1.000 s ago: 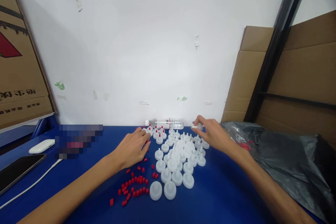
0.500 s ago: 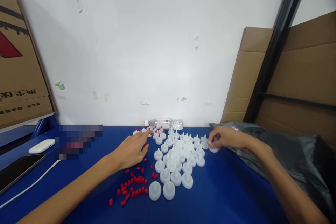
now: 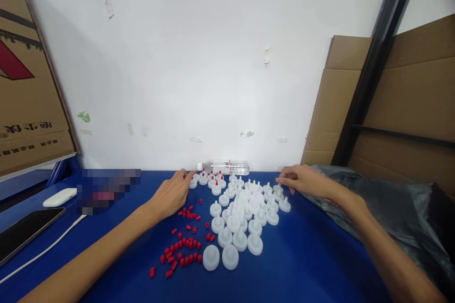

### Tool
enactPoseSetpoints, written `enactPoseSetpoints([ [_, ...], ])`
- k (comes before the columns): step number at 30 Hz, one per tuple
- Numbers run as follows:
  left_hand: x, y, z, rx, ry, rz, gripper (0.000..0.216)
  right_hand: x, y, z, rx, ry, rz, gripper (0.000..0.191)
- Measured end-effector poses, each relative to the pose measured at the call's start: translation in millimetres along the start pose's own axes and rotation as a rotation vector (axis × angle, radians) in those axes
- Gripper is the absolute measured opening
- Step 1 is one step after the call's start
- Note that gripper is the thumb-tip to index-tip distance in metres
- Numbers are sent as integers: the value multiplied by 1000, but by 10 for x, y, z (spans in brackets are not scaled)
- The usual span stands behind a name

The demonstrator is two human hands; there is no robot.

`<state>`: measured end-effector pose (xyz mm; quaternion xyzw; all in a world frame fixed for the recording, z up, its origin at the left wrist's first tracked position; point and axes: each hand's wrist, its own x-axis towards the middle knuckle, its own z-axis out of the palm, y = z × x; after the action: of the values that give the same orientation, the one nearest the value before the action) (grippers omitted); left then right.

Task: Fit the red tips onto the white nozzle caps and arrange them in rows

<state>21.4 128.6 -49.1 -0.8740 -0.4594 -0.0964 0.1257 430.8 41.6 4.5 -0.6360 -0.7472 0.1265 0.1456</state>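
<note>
With left hand [image 3: 172, 195], reaches cap [image 3: 192, 183] beside red-tipped caps [image 3: 216, 190], near back edge of table [image 3: 309, 260]; cannot tell whether pinching. With right hand [image 3: 302, 181], curls at top of bare cap [image 3: 278, 194], perhaps for narrow hold; pinch unclear. Spots loose tips [image 3: 190, 245] nearer front edge, likely for left reach.

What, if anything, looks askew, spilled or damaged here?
The clear bottle lies on its side rather than upright, by the wall. Some loose red caps lie tipped among upright ones, and the wall bears patchy marks. No spill shows.
</note>
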Motion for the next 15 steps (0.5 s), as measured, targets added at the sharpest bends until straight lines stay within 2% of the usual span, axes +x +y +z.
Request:
enactPoseSetpoints([
  [4, 7, -22, 41, 16, 0, 22, 42, 8, -53, -4, -79, 133, -31, 39],
  [8, 6, 5, -27, 11, 31, 52, 26, 6, -205, 45, -141, 249, -70, 38],
  [12, -18, 78, -171, 18, 103, 64, 18, 12, -452, 213, -178, 333, -142, 38],
  [15, -59, 213, -286, 30, 182, 87, 20, -13, -683, 386, -174, 366, -269, 40],
])
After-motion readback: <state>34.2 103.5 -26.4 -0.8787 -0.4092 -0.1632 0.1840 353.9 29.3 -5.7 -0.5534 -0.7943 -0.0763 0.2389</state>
